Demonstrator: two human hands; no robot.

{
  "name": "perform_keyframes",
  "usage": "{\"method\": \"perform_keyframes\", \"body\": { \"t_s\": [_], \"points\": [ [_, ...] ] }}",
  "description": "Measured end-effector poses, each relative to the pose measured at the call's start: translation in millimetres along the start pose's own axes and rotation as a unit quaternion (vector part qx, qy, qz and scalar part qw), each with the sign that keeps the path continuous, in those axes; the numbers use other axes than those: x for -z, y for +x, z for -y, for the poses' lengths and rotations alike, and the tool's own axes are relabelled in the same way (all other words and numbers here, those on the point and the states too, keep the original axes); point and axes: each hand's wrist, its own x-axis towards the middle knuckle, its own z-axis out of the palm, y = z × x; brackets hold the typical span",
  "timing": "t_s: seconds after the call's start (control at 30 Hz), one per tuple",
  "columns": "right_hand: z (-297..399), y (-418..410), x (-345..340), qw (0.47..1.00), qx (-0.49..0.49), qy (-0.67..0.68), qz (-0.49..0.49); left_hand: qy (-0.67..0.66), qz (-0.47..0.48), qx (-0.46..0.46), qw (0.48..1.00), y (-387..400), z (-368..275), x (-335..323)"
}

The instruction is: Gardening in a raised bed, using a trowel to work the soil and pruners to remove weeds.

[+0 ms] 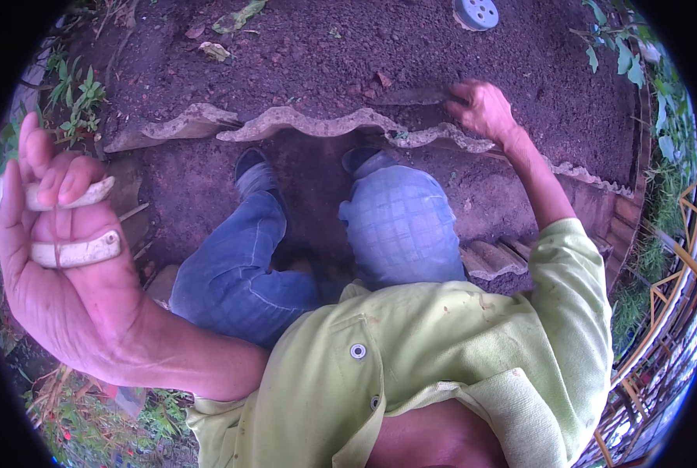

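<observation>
My left hand [61, 216] is raised at the far left, its fingers curled around a tool with two whitish handles [76, 250]. A thin reddish band or cord runs between the handles; the tool's working end cannot be made out. Over the dark soil [301, 64], my right hand [482, 110] is slightly blurred, with its fingers on the end of a long, flat, dark blade-like piece [413, 96]. That piece lies low along the soil, just beyond the wavy edge of a corrugated sheet [301, 123].
Corrugated sheets edge the raised bed in front of my feet. A blue-grey round piece with holes [478, 14] lies on the soil at the top. Dry leaves [214, 51] and small reddish clods [383, 80] are scattered there. Green plants [82, 99] grow at the left, others at the right.
</observation>
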Motion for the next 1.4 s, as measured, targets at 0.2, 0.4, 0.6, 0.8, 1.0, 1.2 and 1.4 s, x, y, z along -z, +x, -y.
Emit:
{"method": "perform_keyframes", "body": {
  "t_s": [0.2, 0.4, 0.6, 0.8, 1.0, 1.2, 1.4],
  "points": [
    [39.2, 141.3, 2.5, 0.986, 0.147, -0.083, 0.000, -0.016, 0.042, 0.007, 0.999, -0.1, 8.9, -5.5],
    [95.5, 167.0, 12.4, 0.984, 0.171, 0.011, -0.041, -0.029, -0.014, -0.013, 0.999, 6.0, -4.4, 5.7],
    [103.0, 116.7, -12.5, 0.976, 0.115, 0.130, 0.129, -0.071, -0.019, -0.020, 0.997, -4.1, -17.0, 17.0],
    [135.4, 159.0, -52.3, 0.981, 0.119, 0.146, 0.055, -0.082, -0.005, -0.016, 0.996, -8.2, -17.2, 15.6],
    [192.5, 164.5, -60.6, 0.962, 0.157, 0.219, -0.045, -0.039, -0.066, -0.106, 0.991, -16.7, -19.9, 8.4],
    [227.7, 196.6, -54.4, 0.986, 0.131, 0.095, -0.032, 0.056, -0.130, -0.253, 0.957, -22.3, -24.2, 11.8],
    [285.4, 223.2, -71.0, 0.966, 0.212, 0.134, 0.063, 0.036, -0.138, -0.251, 0.957, -19.6, -27.3, 14.1]
  ]
}}
